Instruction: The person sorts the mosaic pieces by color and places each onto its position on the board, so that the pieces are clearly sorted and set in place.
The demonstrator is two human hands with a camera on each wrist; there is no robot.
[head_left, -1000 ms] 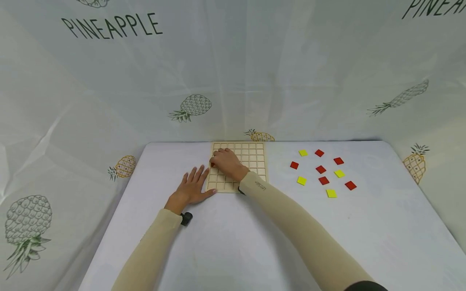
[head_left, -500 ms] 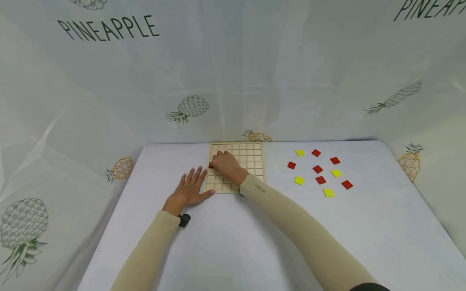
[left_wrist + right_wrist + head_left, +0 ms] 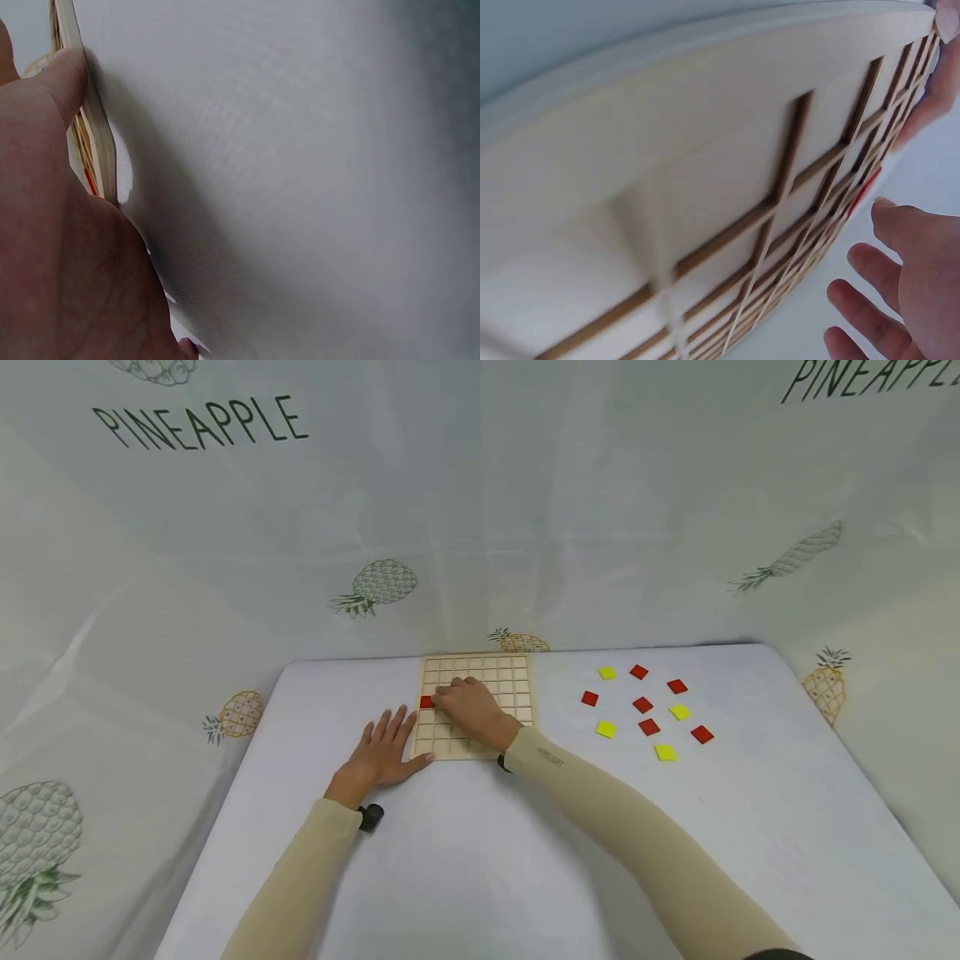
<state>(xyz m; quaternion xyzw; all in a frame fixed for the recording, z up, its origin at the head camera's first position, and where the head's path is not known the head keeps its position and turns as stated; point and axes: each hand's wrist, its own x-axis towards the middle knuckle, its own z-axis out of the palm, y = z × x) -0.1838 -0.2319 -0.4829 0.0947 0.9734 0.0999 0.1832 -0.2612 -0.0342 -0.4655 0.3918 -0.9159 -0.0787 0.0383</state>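
Observation:
A wooden grid board (image 3: 517, 687) lies at the back of the table, its square cells marked off by ridges. One red square tile (image 3: 427, 702) fills a cell in the left column and shows as a red sliver in the right wrist view. Just right of that tile is my right hand (image 3: 472, 710), over the board. In the right wrist view its fingers (image 3: 870, 319) are loosely bent and apart, with nothing between them. My left hand (image 3: 382, 756) rests with spread fingers beside the board's left edge, its thumb (image 3: 67, 75) against the near left corner.
On the white table (image 3: 480, 860), right of the board, several loose red tiles (image 3: 642, 704) and yellow tiles (image 3: 606, 728) are scattered. Behind the table hangs a pale cloth (image 3: 480, 527) printed with pineapples.
My right hand has drawn slightly rightward off the red tile, which now shows fully in its cell. The left hand stays at the board's corner; the head view has shifted a little.

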